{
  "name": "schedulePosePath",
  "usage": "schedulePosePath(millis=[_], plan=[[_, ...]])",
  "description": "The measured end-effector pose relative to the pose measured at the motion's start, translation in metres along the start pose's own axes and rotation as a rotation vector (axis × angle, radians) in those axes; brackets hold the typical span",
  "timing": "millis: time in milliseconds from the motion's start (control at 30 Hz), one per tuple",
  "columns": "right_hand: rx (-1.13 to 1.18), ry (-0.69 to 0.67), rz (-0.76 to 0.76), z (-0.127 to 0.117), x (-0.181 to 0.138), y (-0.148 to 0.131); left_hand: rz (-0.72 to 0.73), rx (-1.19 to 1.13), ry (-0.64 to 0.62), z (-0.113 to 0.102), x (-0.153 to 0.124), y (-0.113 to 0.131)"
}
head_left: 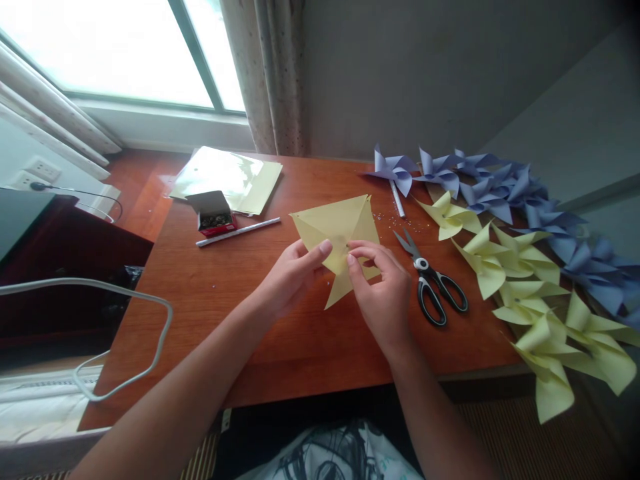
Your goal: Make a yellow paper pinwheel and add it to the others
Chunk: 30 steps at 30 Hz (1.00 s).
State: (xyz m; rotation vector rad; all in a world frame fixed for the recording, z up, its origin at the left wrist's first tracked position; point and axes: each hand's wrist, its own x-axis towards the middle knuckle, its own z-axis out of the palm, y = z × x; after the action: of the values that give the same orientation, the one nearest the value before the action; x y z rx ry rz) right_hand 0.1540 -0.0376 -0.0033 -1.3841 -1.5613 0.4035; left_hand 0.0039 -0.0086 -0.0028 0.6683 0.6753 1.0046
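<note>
A sheet of yellow paper [327, 230], slit along its diagonals, is held up over the table. My left hand [295, 273] grips its lower left part, with the thumb lying on the front and the fingers behind. My right hand [379, 283] is closed in a pinch at the middle of the sheet. A tiny dark thing shows at those fingertips, too small to name. One cut flap of the paper points down between the hands. Black-handled scissors [423, 265] lie partly open just right of my right hand.
Finished yellow pinwheels [533, 303] and purple pinwheels [495, 183] crowd the table's right side. At the back left lie a stack of paper sheets [270, 183], an open small box [216, 217] of small metallic pieces and a white paper stick [240, 231]. A white cable [167, 327] loops over the left edge.
</note>
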Motion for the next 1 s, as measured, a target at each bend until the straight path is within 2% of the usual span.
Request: schedulePosePath(millis=[167, 433, 633, 767, 1000], plan=[[-0.019, -0.016, -0.034, -0.005, 0.005, 0.005, 0.039, 0.129, -0.012, 0.004, -0.002, -0.002], [-0.033, 0.000, -0.025, -0.004, 0.007, 0.009, 0.039, 0.150, 0.015, 0.005, -0.002, -0.004], [-0.010, -0.074, -0.085, -0.006, 0.014, 0.011, 0.081, 0.213, 0.095, -0.001, 0.001, -0.008], [0.006, -0.101, -0.124, -0.010, 0.020, 0.012, 0.101, 0.188, 0.097, -0.005, 0.002, -0.010], [0.066, -0.108, -0.069, -0.007, 0.016, 0.017, 0.102, 0.165, 0.109, -0.003, 0.001, -0.010]])
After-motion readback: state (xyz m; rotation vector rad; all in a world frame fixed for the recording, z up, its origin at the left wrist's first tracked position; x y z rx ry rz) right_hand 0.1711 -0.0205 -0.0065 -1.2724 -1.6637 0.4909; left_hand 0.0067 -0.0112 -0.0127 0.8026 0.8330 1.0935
